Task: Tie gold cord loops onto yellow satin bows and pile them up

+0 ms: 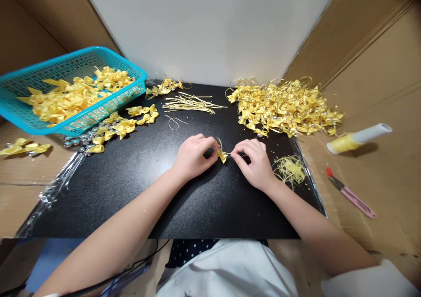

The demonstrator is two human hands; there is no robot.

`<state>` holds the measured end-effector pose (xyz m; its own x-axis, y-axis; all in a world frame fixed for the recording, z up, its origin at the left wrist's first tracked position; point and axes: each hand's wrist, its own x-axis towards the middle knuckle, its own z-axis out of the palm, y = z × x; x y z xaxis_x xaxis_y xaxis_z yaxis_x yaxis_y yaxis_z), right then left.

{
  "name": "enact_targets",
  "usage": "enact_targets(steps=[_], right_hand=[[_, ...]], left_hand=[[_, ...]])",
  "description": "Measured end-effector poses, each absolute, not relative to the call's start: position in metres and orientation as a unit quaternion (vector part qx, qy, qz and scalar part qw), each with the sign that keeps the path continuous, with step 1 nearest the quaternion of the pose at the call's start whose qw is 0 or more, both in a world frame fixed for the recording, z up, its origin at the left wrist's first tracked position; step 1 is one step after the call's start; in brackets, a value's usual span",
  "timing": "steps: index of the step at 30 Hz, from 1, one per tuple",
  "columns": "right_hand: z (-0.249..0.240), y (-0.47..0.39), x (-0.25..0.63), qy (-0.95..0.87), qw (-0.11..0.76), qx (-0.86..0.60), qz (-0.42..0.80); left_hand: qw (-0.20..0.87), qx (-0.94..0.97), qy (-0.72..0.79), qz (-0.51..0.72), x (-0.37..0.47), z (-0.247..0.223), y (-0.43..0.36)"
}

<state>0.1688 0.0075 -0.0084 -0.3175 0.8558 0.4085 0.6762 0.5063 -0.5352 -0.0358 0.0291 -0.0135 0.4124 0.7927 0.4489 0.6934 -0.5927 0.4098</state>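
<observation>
Near the middle of the black board (138, 200), a small yellow bow (222, 157) lies between my two hands. My left hand (198, 155) is closed in a pinch at the bow's left side, beside a loop of gold cord (219, 144). From the right, my right hand (252, 160) pinches the cord close to the bow, thumb and index finger pressed together. The fingertips hide part of the bow and cord.
A turquoise basket (98, 106) of yellow bows stands at the back left, more bows (120, 128) beside it. Cut gold cords (192, 103) lie at the back centre. A heap of corded bows (283, 108), cord scraps (291, 169), a tube (358, 139) and pink snips (357, 202) are at right.
</observation>
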Motion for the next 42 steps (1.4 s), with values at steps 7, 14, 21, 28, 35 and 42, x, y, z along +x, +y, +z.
enact_targets(steps=[7,14,21,28,35,42], right_hand=[[-0.0088,0.0080,0.1683,-0.804,0.340,-0.470,0.132],[-0.0087,0.0078,0.1684,-0.806,0.339,-0.465,0.135],[-0.0084,0.0073,0.1690,-0.808,0.334,-0.465,0.138],[-0.0072,0.0066,0.1687,-0.811,0.336,-0.458,0.141],[-0.0086,0.0071,0.1688,-0.818,0.330,-0.452,0.135],[-0.0105,0.0076,0.1676,-0.818,0.338,-0.444,0.137]], left_hand=[[0.082,0.847,0.434,0.294,-0.0332,-0.0131,0.0280],[0.090,0.856,0.448,0.243,-0.0354,-0.0126,0.0306],[0.138,0.854,0.421,0.274,-0.0376,-0.0134,0.0335],[0.187,0.830,0.429,0.303,-0.0362,-0.0129,0.0335],[0.194,0.816,0.419,0.347,-0.0343,-0.0070,0.0301],[0.165,0.867,0.304,0.359,-0.0343,-0.0075,0.0301]])
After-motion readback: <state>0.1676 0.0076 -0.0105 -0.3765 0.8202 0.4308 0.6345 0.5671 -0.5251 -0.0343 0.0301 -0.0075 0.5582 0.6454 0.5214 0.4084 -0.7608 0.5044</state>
